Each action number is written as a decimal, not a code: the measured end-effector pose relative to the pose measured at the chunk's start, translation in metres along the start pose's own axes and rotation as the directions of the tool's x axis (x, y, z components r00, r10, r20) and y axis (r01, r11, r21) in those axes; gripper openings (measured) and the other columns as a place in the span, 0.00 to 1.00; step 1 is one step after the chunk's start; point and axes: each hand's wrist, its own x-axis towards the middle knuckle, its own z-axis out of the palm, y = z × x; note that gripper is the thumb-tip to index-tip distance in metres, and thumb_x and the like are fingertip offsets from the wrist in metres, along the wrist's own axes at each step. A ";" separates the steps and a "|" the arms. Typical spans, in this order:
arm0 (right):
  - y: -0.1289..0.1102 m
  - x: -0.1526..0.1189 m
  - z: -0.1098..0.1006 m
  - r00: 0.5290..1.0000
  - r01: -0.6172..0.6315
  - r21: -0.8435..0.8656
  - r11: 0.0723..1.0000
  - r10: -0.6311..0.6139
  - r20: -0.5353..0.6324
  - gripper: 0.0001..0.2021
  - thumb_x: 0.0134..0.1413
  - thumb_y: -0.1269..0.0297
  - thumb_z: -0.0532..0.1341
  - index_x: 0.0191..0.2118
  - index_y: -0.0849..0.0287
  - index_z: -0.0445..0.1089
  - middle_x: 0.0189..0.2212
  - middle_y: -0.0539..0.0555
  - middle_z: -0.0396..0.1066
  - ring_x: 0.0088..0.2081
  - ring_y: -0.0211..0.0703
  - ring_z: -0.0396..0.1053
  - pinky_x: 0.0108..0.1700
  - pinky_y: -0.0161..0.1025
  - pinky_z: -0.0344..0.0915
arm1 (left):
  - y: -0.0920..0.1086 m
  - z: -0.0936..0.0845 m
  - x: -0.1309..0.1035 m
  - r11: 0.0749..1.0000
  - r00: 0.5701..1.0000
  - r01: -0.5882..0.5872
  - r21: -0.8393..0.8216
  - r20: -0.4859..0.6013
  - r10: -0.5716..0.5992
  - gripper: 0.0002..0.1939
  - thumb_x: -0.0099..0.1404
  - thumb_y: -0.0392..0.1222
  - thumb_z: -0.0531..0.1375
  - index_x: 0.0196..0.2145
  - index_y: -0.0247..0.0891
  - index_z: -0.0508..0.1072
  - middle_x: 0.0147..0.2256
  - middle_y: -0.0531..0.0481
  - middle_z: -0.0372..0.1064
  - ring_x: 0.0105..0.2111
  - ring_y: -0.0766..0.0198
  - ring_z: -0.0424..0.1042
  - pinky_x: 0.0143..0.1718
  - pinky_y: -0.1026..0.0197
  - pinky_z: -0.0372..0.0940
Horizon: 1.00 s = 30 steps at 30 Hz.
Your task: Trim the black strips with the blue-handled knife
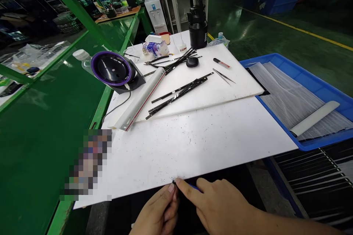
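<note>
Right at the white tabletop's [193, 147] near edge, the left hand [160, 209] pinches a small dark piece [173, 181], its long axis too small to read! The right hand [226, 202] curls, index finger reaching the piece; a slim blue item [194, 187] slants beneath, grip hidden. Smooth tabletop spreads toward the foam board [234, 77] and glossy flat strips [176, 97].
</note>
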 end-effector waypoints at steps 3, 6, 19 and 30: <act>-0.005 0.001 0.003 1.000 -0.011 -0.049 0.999 0.011 0.018 0.40 0.51 0.69 0.56 0.67 0.47 0.37 0.31 0.49 0.70 0.20 0.46 0.69 0.17 0.42 0.34 | 0.000 0.000 0.001 1.000 1.000 -0.007 -0.005 -0.002 0.007 0.26 0.59 0.65 0.57 0.22 0.39 0.58 0.16 0.62 0.46 0.14 0.77 0.37 0.15 0.69 0.31; -0.008 0.002 0.004 0.999 -0.045 -0.099 0.994 0.047 0.024 0.40 0.52 0.70 0.56 0.67 0.47 0.38 0.31 0.50 0.69 0.19 0.44 0.69 0.16 0.42 0.34 | 0.000 -0.002 0.002 0.999 1.000 0.012 -0.053 -0.006 -0.012 0.26 0.55 0.65 0.62 0.24 0.39 0.61 0.17 0.62 0.48 0.14 0.78 0.36 0.14 0.70 0.31; -0.006 -0.001 -0.004 0.996 -0.052 0.040 0.998 0.049 0.071 0.40 0.52 0.71 0.54 0.68 0.45 0.36 0.33 0.51 0.71 0.25 0.48 0.71 0.20 0.40 0.37 | -0.003 0.003 0.001 0.998 0.999 -0.037 -0.057 -0.037 0.035 0.25 0.54 0.65 0.63 0.27 0.40 0.63 0.17 0.63 0.49 0.13 0.78 0.37 0.14 0.70 0.32; -0.008 -0.001 -0.003 0.999 -0.020 -0.087 0.996 0.023 0.034 0.42 0.48 0.71 0.57 0.68 0.50 0.39 0.32 0.51 0.69 0.20 0.46 0.69 0.17 0.41 0.35 | 0.001 -0.009 0.004 1.000 1.000 0.019 -0.023 0.019 -0.019 0.27 0.52 0.66 0.63 0.26 0.39 0.62 0.17 0.62 0.50 0.13 0.78 0.37 0.13 0.70 0.31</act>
